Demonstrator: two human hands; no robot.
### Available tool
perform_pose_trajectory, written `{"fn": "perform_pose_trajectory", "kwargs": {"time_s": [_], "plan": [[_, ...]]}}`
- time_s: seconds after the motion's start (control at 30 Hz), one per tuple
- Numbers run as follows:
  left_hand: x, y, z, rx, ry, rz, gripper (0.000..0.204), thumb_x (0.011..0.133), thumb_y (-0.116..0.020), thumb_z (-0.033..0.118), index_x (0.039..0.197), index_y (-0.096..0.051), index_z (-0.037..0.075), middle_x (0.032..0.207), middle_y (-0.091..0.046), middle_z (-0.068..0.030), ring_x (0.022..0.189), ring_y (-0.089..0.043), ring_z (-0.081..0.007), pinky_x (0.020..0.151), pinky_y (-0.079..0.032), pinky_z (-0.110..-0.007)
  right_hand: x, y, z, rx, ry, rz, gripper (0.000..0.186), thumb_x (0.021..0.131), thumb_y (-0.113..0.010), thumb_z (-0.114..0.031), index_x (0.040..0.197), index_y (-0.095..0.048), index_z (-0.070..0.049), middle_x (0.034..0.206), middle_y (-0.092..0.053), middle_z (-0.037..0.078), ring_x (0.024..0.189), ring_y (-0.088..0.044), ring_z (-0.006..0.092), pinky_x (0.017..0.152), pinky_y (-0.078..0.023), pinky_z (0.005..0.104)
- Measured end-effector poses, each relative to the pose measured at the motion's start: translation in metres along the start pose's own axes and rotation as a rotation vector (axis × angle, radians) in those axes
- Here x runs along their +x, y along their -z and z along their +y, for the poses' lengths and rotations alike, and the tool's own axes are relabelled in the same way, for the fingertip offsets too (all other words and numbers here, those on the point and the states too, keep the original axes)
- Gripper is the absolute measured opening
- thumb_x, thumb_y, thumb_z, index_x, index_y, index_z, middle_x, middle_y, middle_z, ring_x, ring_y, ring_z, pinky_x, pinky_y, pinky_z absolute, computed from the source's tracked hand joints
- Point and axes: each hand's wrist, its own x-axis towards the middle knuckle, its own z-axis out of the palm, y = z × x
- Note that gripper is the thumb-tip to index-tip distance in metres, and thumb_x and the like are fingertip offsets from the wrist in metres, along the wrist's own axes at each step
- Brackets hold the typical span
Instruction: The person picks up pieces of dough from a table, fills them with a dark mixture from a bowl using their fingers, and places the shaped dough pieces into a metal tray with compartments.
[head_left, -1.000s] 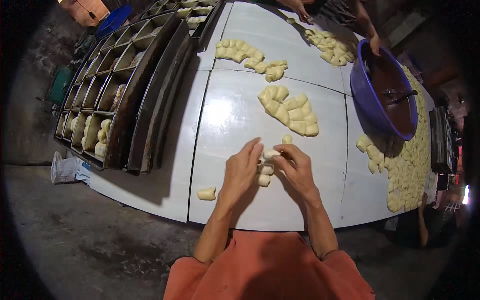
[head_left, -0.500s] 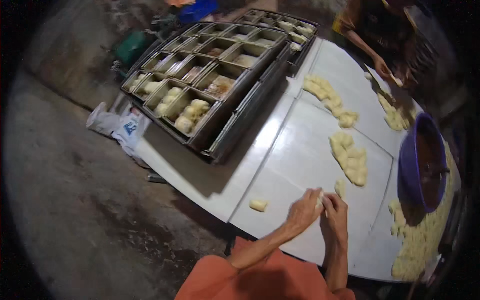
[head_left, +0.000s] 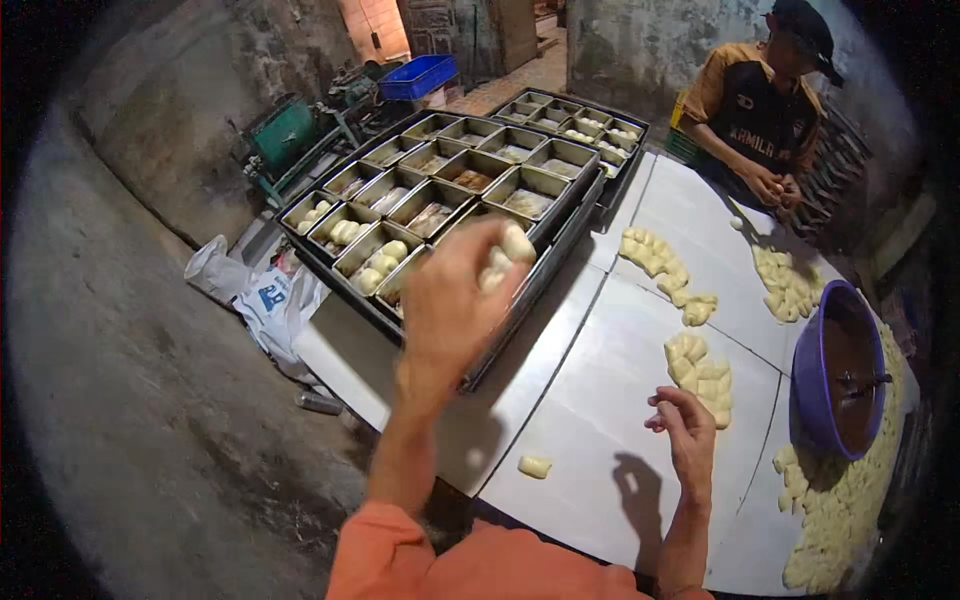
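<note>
My left hand, slightly blurred, is raised over the front rack of metal tins, its fingers wrapped round small pale dough balls. Some tins at the rack's near edge contain dough balls; others show greased or stained insides. My right hand is above the white tabletop, fingers loosely bent and apart with nothing in them. Just beyond it lies a patch of cut dough pieces. A single dough piece lies to the left of my right hand.
A co-worker handles something small across the table. A purple basin of brown mixture stands at the right among dough sheets. Behind are a second tin rack, a blue crate and green machinery; white sacks lie at left.
My left hand has lifted from the tabletop up and left to the tins, carrying dough. My right hand has parted from it and released the dough. The view has turned toward the racks.
</note>
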Motion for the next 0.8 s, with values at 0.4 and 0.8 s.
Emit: {"fn": "perform_pose_trajectory", "kwargs": {"time_s": [0.4, 0.8], "plan": [[0.09, -0.031, -0.119, 0.639, -0.133, -0.604, 0.056, 0.096, -0.052, 0.053, 0.127, -0.06, 0.007, 0.095, -0.07, -0.0245, 0.095, -0.066, -0.0434, 0.078, -0.049, -0.055, -0.027, 0.025, 0.071, -0.154, -0.182, 0.062, 0.023, 0.096, -0.065, -0.015, 0.11, -0.068, 0.003, 0.085, -0.069, 0.005, 0.075, -0.064, 0.0111, 0.063, -0.051, 0.0235], [-0.032, -0.068, 0.062, 0.193, -0.354, -0.366, 0.053, 0.09, -0.073, 0.019, 0.138, -0.056, 0.006, 0.133, -0.063, -0.0163, 0.098, -0.072, -0.0292, 0.079, -0.06, -0.036, 0.013, 0.143, 0.134, -0.866, -0.15, 0.662, 0.047, 0.091, -0.067, -0.034, 0.126, -0.062, -0.004, 0.117, -0.063, 0.014, 0.107, -0.061, 0.0311, 0.091, -0.05, 0.0435]]}}
